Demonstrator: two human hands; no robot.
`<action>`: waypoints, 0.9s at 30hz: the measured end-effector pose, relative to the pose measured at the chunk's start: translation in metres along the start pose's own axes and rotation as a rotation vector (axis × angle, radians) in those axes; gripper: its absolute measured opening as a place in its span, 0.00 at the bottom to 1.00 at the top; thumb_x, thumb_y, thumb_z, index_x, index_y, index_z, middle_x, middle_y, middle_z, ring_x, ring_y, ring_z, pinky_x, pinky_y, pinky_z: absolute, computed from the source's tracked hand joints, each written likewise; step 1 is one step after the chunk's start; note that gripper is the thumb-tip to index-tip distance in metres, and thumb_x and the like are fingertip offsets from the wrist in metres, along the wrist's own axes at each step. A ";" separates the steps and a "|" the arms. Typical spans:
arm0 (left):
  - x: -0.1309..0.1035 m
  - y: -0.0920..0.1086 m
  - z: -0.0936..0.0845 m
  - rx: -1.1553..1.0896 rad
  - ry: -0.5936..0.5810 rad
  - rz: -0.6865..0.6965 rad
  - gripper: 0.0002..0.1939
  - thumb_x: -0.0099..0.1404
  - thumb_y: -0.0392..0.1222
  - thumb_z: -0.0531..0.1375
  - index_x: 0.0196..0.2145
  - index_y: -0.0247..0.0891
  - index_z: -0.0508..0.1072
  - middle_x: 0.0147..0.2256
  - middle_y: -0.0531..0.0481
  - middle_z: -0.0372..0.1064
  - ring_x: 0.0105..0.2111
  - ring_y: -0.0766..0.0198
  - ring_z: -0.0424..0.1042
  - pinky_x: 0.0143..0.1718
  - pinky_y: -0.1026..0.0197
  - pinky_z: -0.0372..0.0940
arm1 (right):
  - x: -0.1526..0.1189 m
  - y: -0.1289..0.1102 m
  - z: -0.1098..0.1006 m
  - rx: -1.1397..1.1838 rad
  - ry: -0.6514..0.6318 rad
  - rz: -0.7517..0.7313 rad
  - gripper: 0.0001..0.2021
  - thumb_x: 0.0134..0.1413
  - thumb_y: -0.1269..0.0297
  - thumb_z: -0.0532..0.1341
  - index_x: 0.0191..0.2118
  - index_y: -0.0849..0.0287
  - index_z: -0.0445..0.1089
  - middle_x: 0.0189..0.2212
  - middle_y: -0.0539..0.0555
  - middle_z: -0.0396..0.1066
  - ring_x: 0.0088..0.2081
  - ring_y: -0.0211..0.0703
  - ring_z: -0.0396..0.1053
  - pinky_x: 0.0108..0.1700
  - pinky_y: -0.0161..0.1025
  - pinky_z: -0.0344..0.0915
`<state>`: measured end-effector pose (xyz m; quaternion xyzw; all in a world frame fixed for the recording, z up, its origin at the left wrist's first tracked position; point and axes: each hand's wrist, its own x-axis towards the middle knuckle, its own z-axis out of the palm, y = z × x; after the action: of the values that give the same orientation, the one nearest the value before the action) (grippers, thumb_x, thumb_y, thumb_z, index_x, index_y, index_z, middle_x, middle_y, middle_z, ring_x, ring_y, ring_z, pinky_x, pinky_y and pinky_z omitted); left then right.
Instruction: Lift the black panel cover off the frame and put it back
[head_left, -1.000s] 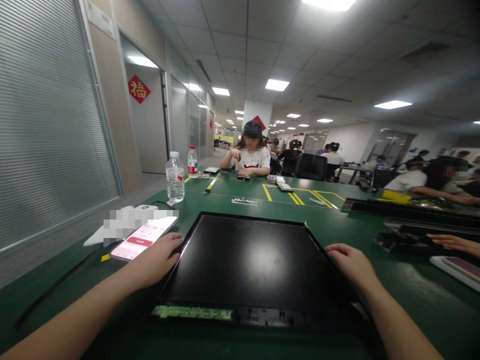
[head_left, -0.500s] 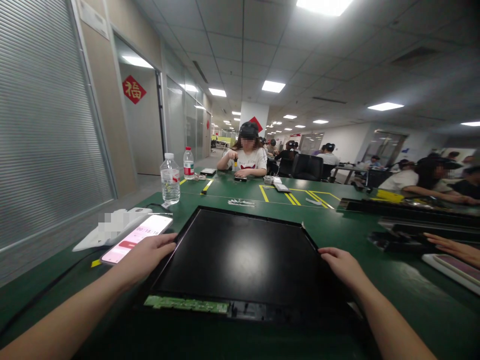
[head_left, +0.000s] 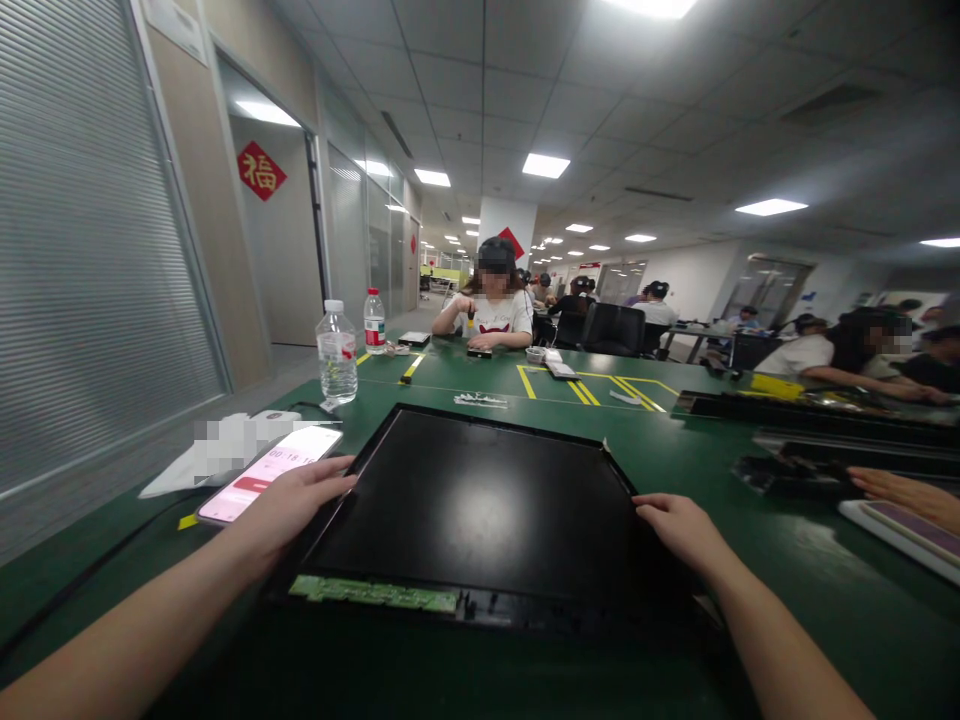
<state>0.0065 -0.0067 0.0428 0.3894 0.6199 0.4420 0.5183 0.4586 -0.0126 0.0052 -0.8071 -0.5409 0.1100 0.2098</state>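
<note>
Head view: the black panel (head_left: 487,500) is right in front of you, over the green table (head_left: 787,620); you cannot tell whether it touches the top. A green circuit board (head_left: 375,594) runs along the left part of its near edge. Your left hand (head_left: 289,505) grips the left rim, and your right hand (head_left: 686,530) has its fingers closed on the right rim. Just beside your left hand lies a lit phone (head_left: 262,475), with a clear bottle (head_left: 337,355) and a red-capped bottle (head_left: 374,325) farther off. Across from you sits a person (head_left: 491,305); another person's hand (head_left: 904,493) is at your far right.
</note>
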 end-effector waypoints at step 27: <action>0.010 -0.016 0.000 -0.175 -0.212 -0.097 0.42 0.52 0.32 0.65 0.62 0.43 0.53 0.27 0.47 0.79 0.28 0.49 0.79 0.31 0.51 0.73 | 0.001 -0.001 -0.001 -0.004 -0.049 -0.019 0.18 0.47 0.65 0.56 0.42 0.63 0.76 0.42 0.58 0.75 0.45 0.50 0.71 0.45 0.40 0.64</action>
<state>0.0048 -0.0019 0.0245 0.3567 0.5389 0.4254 0.6335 0.4585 -0.0116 0.0065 -0.7995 -0.5536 0.1265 0.1958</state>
